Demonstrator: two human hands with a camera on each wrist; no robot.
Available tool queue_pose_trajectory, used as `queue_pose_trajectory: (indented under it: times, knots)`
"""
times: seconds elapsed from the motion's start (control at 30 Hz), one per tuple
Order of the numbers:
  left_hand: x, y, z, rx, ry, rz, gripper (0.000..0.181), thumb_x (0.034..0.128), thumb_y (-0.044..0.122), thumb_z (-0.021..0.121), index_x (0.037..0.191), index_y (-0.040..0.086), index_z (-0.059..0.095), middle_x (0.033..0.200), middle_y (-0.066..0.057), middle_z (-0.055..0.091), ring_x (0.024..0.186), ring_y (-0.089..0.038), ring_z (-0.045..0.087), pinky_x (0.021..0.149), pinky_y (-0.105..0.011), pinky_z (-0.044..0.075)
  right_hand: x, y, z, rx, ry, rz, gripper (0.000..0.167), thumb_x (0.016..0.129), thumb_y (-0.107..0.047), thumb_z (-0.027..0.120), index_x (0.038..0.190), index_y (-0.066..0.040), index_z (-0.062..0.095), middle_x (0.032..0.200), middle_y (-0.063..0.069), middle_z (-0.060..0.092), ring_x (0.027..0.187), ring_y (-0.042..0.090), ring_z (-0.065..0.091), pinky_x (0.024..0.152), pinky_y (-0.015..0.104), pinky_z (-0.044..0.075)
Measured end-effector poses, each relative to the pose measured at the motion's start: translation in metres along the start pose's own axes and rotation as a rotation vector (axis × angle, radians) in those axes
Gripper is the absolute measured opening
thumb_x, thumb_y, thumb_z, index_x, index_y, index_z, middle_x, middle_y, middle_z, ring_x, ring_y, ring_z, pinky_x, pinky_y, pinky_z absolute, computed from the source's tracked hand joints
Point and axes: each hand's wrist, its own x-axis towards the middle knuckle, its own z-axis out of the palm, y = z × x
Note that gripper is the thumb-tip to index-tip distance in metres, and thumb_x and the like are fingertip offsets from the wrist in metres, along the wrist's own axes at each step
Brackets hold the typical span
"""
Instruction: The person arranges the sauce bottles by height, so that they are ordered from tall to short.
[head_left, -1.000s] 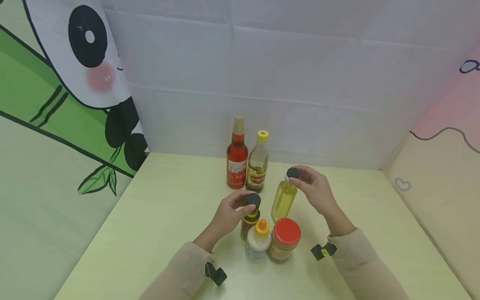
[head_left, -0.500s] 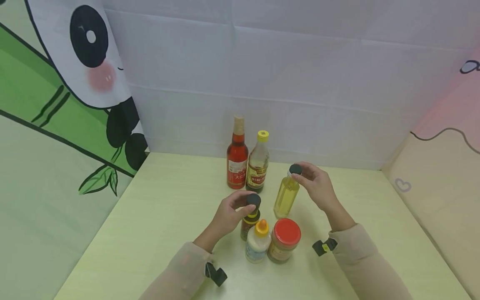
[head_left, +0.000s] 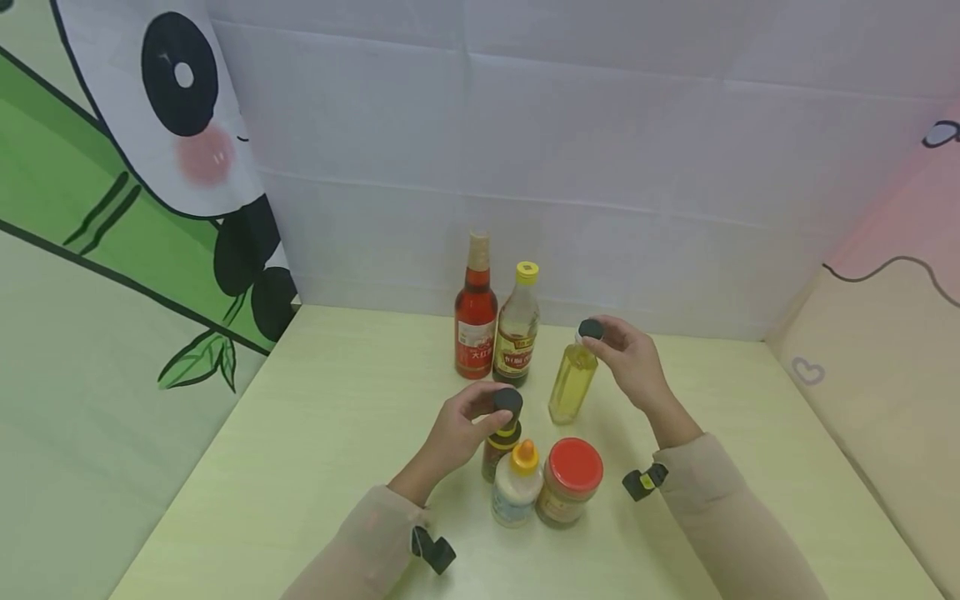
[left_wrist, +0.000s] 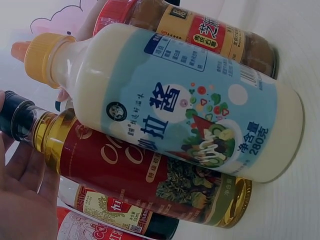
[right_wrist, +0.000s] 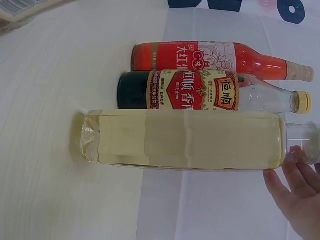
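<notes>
My left hand (head_left: 453, 429) grips the black cap of an olive oil bottle (left_wrist: 125, 165) with a dark red label. That bottle stands upright, partly hidden in the head view behind a salad dressing bottle (head_left: 515, 492) with an orange-yellow cap. Farther back on the right, my right hand (head_left: 632, 362) holds a clear bottle of pale yellow liquid (right_wrist: 185, 140) by its dark cap and neck. In the head view this bottle (head_left: 573, 383) leans slightly; whether its base touches the table cannot be told. Beside the dressing stands a sesame paste jar (head_left: 572, 483) with a red lid.
A bottle of red vinegar (head_left: 475, 333) and a yellow-capped vinegar bottle (head_left: 516, 337) stand side by side near the back of the pale table (head_left: 337, 392). Behind them hangs a white cloth wall (head_left: 600, 167). Printed panels (head_left: 90, 375) flank the table.
My right hand has moved the pale yellow bottle back, away from the red-lidded jar, and slightly right. The left hand and the olive oil bottle have stayed in place.
</notes>
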Motion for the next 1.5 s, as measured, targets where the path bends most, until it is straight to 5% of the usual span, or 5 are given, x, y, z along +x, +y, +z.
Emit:
queue_pose_trajectory:
  times: [0.7, 1.5]
  knots:
    - [0.0, 0.0, 0.001, -0.004, 0.003, 0.014, 0.033, 0.0914, 0.011, 0.068, 0.121, -0.002, 0.06, 0.113, -0.015, 0.065, 0.103, -0.028, 0.062, 0.094, -0.052, 0.046, 0.024, -0.01, 0.016, -0.036, 0.028, 0.015, 0.045, 0.093, -0.022, 0.069, 0.131, -0.001, 0.056, 0.126, 0.019, 0.059, 0.118, 0.032, 0.055, 0.097, 0.047, 0.045]
    - [0.0, -0.001, -0.001, 0.002, -0.008, 0.011, 0.034, 0.0927, 0.015, 0.067, 0.121, -0.001, 0.06, 0.113, -0.014, 0.065, 0.105, -0.027, 0.061, 0.095, -0.042, 0.048, 0.049, -0.004, 0.028, -0.034, 0.076, 0.051, 0.045, 0.093, -0.023, 0.07, 0.131, -0.003, 0.057, 0.123, 0.017, 0.061, 0.115, 0.03, 0.056, 0.096, 0.046, 0.045]
